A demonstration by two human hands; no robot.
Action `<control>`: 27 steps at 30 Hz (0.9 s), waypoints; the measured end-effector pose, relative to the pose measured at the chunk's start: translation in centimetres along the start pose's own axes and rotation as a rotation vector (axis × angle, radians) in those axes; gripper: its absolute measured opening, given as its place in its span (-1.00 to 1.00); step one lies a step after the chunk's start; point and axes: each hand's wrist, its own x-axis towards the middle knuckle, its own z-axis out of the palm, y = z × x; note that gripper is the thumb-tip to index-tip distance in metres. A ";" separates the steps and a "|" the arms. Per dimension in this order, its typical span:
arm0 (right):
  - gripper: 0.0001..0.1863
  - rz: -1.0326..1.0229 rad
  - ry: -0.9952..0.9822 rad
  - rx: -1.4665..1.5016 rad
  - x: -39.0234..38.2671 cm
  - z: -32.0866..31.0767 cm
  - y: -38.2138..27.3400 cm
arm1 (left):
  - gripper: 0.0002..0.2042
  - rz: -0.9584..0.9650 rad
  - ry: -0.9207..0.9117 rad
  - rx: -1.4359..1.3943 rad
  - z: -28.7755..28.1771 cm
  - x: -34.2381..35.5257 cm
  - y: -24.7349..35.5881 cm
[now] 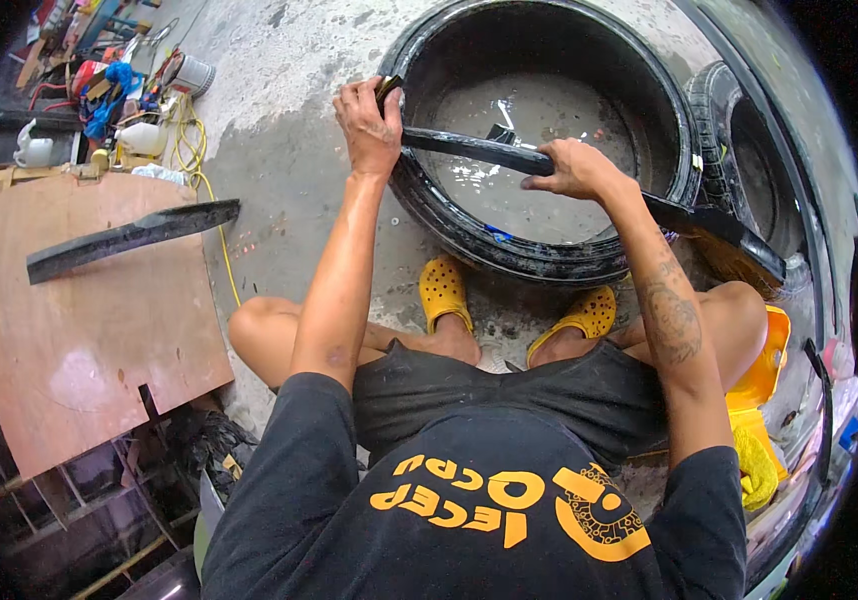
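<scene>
Person is sitting low over a black tyre (509, 250) lying flat on the concrete floor (289, 150), water pooling inside it. A long black rubber strip (479, 150) is lying across the tyre opening, running from the left rim out past the right side toward a second tyre (749, 160).

Left hand (369, 125) is closing around a small dark tool (389, 88), probably a blade or scraper, too small to tell, and is working at the strip's left end on the tyre rim. Right hand (569, 170) is lying palm-down on the strip, fingers curled over it, pinning it.

Yellow clogs (444, 290) are bracing just beside the tyre wall. Another black strip (134, 235) is resting on a plywood board (79, 330) at left, well apart.

Judgement: doing this well is calling for the right hand pressing firmly so the strip is not sliding, the tool moving away from the pinning fingers, and short controlled strokes, since wet rubber is likely slipping easily.
</scene>
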 end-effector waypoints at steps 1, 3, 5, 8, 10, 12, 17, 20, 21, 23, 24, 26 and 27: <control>-0.56 0.005 -0.080 0.061 0.4 -0.6 -0.8 | -0.70 -0.008 0.001 0.013 0.0 0.0 -0.1; -0.48 0.015 -0.126 0.060 1.2 -0.3 -0.9 | -0.67 -0.022 -0.010 0.035 -0.1 0.2 -0.2; -0.49 0.057 -0.050 -0.025 1.1 0.2 -0.6 | -0.66 -0.108 0.048 -0.046 -0.4 0.7 0.5; -0.59 0.084 0.095 -0.118 0.2 1.2 -1.0 | -0.64 -0.276 0.139 -0.188 -1.8 -0.3 1.2; -0.78 0.039 0.180 -0.119 0.0 1.2 -2.2 | -0.66 -0.300 0.080 0.020 -2.9 -2.3 0.2; -0.83 0.002 0.204 -0.112 -0.1 2.4 -1.6 | -0.69 -0.276 0.149 0.122 -2.1 -3.8 2.3; -0.88 0.019 0.265 -0.172 -1.1 2.9 -1.4 | -0.73 -0.099 -0.121 -0.135 -1.4 -5.3 9.7; -0.91 -0.006 0.312 -0.142 -1.0 3.4 -2.5 | -0.75 -0.291 0.075 -0.035 -3.2 -4.1 4.7; -0.92 -0.018 0.354 -0.169 -0.7 3.6 -2.6 | -0.78 -0.287 0.159 0.081 -2.8 -4.3 4.3; -0.92 0.011 0.328 -0.159 -1.1 3.7 -1.9 | -0.78 -0.213 0.022 -0.012 -1.6 -5.3 9.0; -0.92 0.018 0.311 -0.152 -1.2 3.5 -1.7 | -0.77 -0.138 -0.095 -0.092 -1.3 -6.1 11.5; -0.91 0.009 0.310 -0.145 -1.4 3.3 -1.8 | -0.79 -0.124 -0.096 -0.087 -1.8 -6.6 12.1; -0.91 -0.002 0.310 -0.142 -1.5 3.2 -1.8 | -0.79 -0.110 -0.139 -0.092 -2.8 -5.5 10.2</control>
